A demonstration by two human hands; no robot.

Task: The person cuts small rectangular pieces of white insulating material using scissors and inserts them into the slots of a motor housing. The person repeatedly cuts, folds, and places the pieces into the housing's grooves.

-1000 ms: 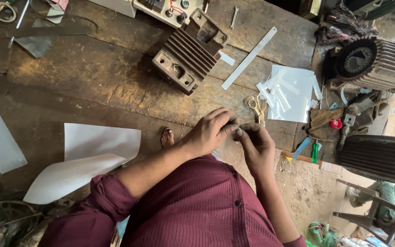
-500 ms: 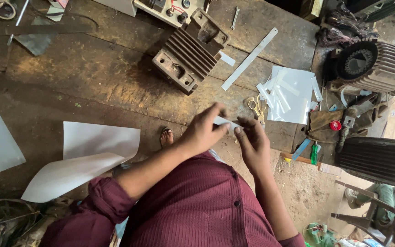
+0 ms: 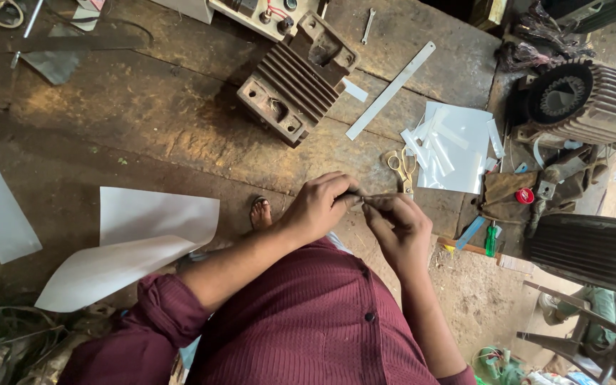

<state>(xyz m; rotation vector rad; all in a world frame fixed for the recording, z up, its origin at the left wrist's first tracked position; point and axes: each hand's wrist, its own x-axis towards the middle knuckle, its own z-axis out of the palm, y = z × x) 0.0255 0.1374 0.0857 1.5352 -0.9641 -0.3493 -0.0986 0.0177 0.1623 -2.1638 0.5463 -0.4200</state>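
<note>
We see our left hand and our right hand held close together, just above our red shirt. The fingertips of both hands meet on a small thin strip. The left fingers are pinched shut on one end of it, and the right fingers are pinched shut on the other end. The strip is so small that we cannot tell what it is made of.

Just past the right hand lie yellow scissors on the wooden floor. A bit further that way sits a white sheet with cut white strips on top. A long flat white strip lies beyond the scissors.

Ahead of the left hand stands a gray metal block with ribs. Just under the left wrist we see a bare foot. Out past the left arm lie two big white sheets, one curling over the other.

Beside the right hand, further out, a round ribbed motor sits near a small red cap. A dark ribbed motor lies below that.
</note>
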